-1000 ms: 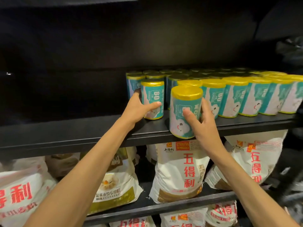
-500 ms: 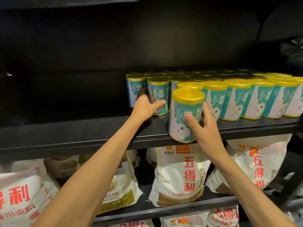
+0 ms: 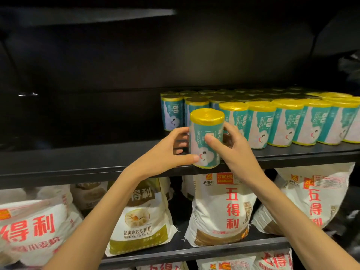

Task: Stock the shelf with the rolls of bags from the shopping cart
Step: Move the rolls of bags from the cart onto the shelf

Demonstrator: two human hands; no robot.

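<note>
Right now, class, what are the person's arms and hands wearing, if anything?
Nothing shows: the left hand and the right hand are bare, with no gloves, rings, watch or wristbands visible. Both forearms are uncovered as far as the picture's lower edge, so no sleeves appear.

We hold one roll of bags [image 3: 204, 141] upright between our left hand [image 3: 169, 151] and right hand [image 3: 235, 151], at the front edge of the shelf [image 3: 78, 160]. Behind it and to its right, rows of stocked rolls [image 3: 282, 121] stand on the shelf. The shelf below [image 3: 175, 250] carries flour sacks [image 3: 220, 209] side by side.
</note>
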